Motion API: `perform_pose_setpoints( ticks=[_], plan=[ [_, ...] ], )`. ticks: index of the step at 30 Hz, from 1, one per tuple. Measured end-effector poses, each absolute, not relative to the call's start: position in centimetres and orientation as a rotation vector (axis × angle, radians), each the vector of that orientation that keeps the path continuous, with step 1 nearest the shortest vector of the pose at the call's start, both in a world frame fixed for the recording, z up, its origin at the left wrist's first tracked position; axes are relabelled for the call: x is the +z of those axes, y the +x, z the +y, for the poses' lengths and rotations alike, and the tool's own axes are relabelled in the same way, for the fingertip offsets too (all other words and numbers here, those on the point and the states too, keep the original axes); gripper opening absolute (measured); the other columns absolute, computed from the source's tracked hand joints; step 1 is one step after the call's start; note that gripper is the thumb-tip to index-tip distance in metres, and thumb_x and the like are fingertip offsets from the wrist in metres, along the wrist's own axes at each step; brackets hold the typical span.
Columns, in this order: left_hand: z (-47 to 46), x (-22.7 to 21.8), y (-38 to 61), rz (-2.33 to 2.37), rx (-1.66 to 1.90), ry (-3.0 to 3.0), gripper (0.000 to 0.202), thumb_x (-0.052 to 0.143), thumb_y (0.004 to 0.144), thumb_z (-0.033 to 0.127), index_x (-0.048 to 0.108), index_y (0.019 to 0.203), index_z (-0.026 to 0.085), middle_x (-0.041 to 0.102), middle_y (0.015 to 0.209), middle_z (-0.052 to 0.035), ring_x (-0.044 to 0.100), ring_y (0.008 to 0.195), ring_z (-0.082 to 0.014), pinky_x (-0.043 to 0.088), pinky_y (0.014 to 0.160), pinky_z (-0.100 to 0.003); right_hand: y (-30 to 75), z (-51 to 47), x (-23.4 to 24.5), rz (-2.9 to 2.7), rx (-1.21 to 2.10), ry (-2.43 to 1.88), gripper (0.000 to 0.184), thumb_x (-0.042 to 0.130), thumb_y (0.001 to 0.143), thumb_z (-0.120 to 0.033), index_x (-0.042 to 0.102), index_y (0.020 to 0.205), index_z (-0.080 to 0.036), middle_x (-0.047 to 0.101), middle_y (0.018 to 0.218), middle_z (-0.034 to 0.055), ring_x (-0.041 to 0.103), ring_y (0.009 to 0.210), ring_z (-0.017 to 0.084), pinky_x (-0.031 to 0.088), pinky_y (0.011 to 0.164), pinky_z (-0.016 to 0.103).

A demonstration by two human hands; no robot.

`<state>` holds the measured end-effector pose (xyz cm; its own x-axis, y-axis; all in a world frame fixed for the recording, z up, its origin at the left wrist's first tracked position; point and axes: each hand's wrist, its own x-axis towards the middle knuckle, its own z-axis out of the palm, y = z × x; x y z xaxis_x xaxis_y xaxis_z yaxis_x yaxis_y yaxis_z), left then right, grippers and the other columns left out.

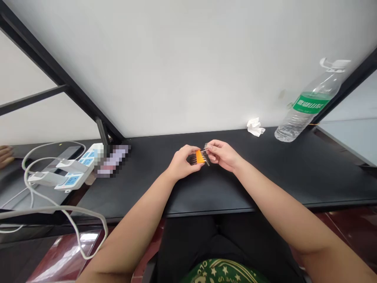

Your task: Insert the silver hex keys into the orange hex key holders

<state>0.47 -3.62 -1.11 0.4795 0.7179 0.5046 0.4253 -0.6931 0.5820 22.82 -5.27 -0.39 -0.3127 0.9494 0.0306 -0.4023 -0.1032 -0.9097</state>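
Gripping an orange holder (200, 157), left fingers (192, 149) sit inside table edges (212, 212).

Clear plastic water bottle (309, 104) with green label (312, 103) standing by pale wall (188, 67), crumpled white tissue (255, 127) near it, white power strip (87, 162) with plugged-in chargers (48, 179), looping white cables (59, 207)

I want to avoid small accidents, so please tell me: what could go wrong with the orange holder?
The right hand pinches a thin rod, which might slip and drop onto the black table. The left hand grips the orange holder by its edges; it could tilt and let the metal pieces slide out.
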Motion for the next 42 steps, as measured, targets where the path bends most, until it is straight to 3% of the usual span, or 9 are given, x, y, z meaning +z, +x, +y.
perform_pose_setpoints(
  ticks=[13, 20, 25, 30, 33, 38, 40, 42],
  plan=[
    [-3.8, -1.0, 0.7, 0.85, 1.154, 2.332, 0.047, 0.083, 0.079, 0.035, 0.068, 0.122, 0.022, 0.073, 0.107, -0.0048, 0.071, 0.094, -0.0186, 0.06, 0.088, -0.033, 22.8, -5.3, -0.6, -1.006, 1.745, -0.611, 0.045, 0.091, 0.074, -0.055, 0.072, 0.092, -0.018, 0.065, 0.086, 0.0013, 0.045, 0.056, 0.008, 0.037, 0.052, 0.026],
    [-4.2, -0.5, 0.7, 0.981, 1.109, 2.396, 0.051, 0.086, 0.077, 0.033, 0.071, 0.125, 0.025, 0.071, 0.113, -0.007, 0.068, 0.1, -0.022, 0.056, 0.095, -0.04, 22.0, -5.1, -1.7, -1.065, 1.621, -0.767, 0.048, 0.086, 0.077, -0.062, 0.067, 0.085, -0.019, 0.058, 0.066, -0.0025, 0.043, 0.05, 0.008, 0.031, 0.046, 0.024],
    [-4.2, -0.3, 1.1, 0.895, 1.054, 2.552, 0.045, 0.085, 0.078, 0.032, 0.071, 0.121, 0.025, 0.076, 0.102, -0.0045, 0.064, 0.105, -0.0261, 0.05, 0.1, -0.047, 21.5, -5.3, -2.0, -1.129, 1.692, -0.857, 0.048, 0.084, 0.08, -0.062, 0.06, 0.082, -0.021, 0.054, 0.059, -0.0048, 0.047, 0.046, 0.009, 0.034, 0.043, 0.023],
    [-3.8, -0.6, 1.1, 0.819, 1.073, 2.489, 0.046, 0.081, 0.085, 0.033, 0.068, 0.127, 0.022, 0.074, 0.107, -0.0058, 0.066, 0.095, -0.0207, 0.053, 0.09, -0.039, 21.4, -5.2, -1.9, -1.172, 1.708, -0.897, 0.05, 0.078, 0.084, -0.065, 0.059, 0.077, -0.019, 0.055, 0.058, -0.0029, 0.045, 0.046, 0.009, 0.033, 0.043, 0.023],
    [-3.6, -0.9, 1.1, 0.881, 1.085, 2.341, 0.056, 0.084, 0.08, 0.035, 0.065, 0.131, 0.021, 0.072, 0.102, -0.0043, 0.066, 0.09, -0.0181, 0.056, 0.086, -0.034, 21.3, -5.2, -1.8, -1.16, 1.689, -0.92, 0.051, 0.079, 0.083, -0.065, 0.058, 0.076, -0.019, 0.056, 0.059, -0.0019, 0.047, 0.047, 0.009, 0.033, 0.043, 0.023],
    [-3.8, -0.7, 1.1, 0.957, 0.949, 2.099, 0.042, 0.081, 0.079, 0.038, 0.07, 0.115, 0.019, 0.073, 0.089, -0.002, 0.062, 0.072, -0.014, 0.054, 0.069, -0.029, 21.4, -5.3, -1.7, -1.246, 1.628, -0.987, 0.054, 0.073, 0.085, -0.07, 0.056, 0.074, -0.02, 0.053, 0.061, -0.0016, 0.047, 0.048, 0.01, 0.031, 0.044, 0.024],
    [-3.8, -0.5, 1.1, 0.969, 0.924, 2.088, 0.038, 0.08, 0.079, 0.038, 0.071, 0.112, 0.019, 0.074, 0.091, -0.0023, 0.063, 0.075, -0.0147, 0.055, 0.072, -0.03, 21.9, -5.0, -1.8, -1.399, 1.497, -1.077, 0.052, 0.064, 0.092, -0.068, 0.058, 0.074, -0.02, 0.053, 0.061, -0.0013, 0.048, 0.051, 0.012, 0.034, 0.047, 0.026],
    [-3.7, -0.5, 0.9, 1.011, 0.9, 2.129, 0.038, 0.081, 0.077, 0.036, 0.071, 0.111, 0.02, 0.074, 0.094, -0.0022, 0.065, 0.08, -0.0162, 0.056, 0.078, -0.031, 22.8, -4.5, -2.0, -1.631, 1.166, -1.215, 0.043, 0.062, 0.097, -0.057, 0.063, 0.075, -0.02, 0.056, 0.066, 0.0, 0.052, 0.059, 0.014, 0.04, 0.056, 0.029]
  ],
)
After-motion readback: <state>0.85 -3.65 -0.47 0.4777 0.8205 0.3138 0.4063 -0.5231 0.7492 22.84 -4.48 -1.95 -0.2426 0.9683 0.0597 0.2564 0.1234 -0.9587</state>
